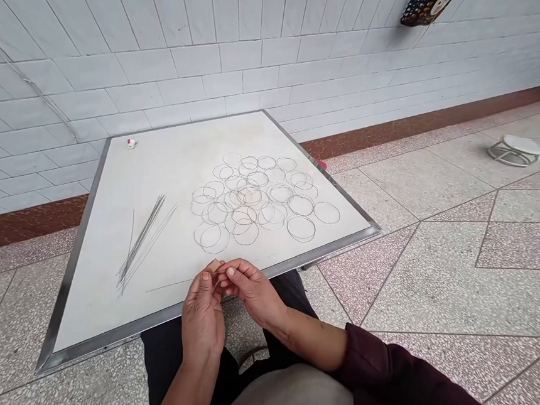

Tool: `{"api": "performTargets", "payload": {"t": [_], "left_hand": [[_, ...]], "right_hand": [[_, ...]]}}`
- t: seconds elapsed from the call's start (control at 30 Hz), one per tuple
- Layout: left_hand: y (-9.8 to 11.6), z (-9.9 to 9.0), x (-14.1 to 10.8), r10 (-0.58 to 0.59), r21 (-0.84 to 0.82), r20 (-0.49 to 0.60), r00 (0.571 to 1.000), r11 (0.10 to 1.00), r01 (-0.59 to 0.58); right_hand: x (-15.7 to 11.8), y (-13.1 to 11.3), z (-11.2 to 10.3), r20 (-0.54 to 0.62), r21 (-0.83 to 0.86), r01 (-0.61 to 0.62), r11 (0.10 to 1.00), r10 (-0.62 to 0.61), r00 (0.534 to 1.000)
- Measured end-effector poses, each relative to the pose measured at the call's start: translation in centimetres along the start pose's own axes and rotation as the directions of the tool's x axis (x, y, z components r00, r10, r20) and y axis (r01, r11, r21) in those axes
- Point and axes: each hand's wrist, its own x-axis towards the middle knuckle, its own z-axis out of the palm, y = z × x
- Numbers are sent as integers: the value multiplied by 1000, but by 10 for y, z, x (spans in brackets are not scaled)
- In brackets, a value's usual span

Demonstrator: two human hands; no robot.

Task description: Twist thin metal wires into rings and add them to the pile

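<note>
A white board with a metal frame (pixel 111 340) lies across my lap, tilted in the view. My left hand (pixel 203 316) and my right hand (pixel 248 289) meet near its front edge, their fingertips pinching a thin wire (pixel 172 285) that runs left across the board. A small tan piece (pixel 213 265) sticks up just beyond my fingers, though its material is hard to tell. Many loose wire rings (pixel 260 205) overlap in a cluster beyond my hands. To the left lies a bundle of straight thin wires (pixel 141 245).
A small white ornament (pixel 132 144) stands at the board's far left corner, and a red item (pixel 320 163) shows behind its right corner. White tiled wall and brown skirting run behind. A round white stand (pixel 515 150) sits on the speckled tile floor at right.
</note>
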Motion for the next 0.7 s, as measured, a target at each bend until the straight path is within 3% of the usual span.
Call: {"api": "performTargets", "payload": {"t": [0.4,0.7], "left_hand": [[10,5,-7,7,-184,-135,991,982,-32],[18,4,0,-25,-222,-115,993,975,-1]], "right_hand": [[-10,-1,1,28,-76,39,996,-37,999],[-6,-4,2,12,-73,99,992,-98,995]]}}
